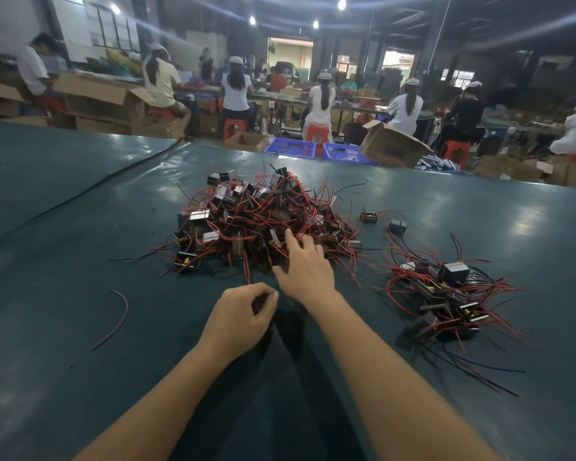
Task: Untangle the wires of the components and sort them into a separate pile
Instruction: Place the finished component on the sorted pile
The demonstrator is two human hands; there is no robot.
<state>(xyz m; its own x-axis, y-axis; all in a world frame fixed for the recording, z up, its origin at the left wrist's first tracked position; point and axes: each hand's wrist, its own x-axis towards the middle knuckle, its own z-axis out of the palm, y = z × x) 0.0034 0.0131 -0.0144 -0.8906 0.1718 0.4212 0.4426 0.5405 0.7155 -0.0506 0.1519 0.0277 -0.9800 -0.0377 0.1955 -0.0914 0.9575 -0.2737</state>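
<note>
Cardboard boxes [393,144] and two blue crates [290,148] stand just past the far edge of the dark green table [64,227], with seated workers [235,91] at benches beyond. A black cable [90,188] runs diagonally over the table's left side, and a loose red wire [118,314] lies curved well left of the hands. The tangled pile [260,221] of small block components sits mid-table, red leads sticking out every way, with no single long axis. A smaller sorted pile [446,297] lies to its right, its leads fanning mostly rightward and toward the near edge. Two stray components [369,217] rest between the piles. The right hand [305,269] reaches into the tangled pile's near side, fingers straight and spread, touching wires. The left hand [243,316] is just short of the pile, fingers curled with thumb and forefinger together; whether it pinches anything cannot be told.
</note>
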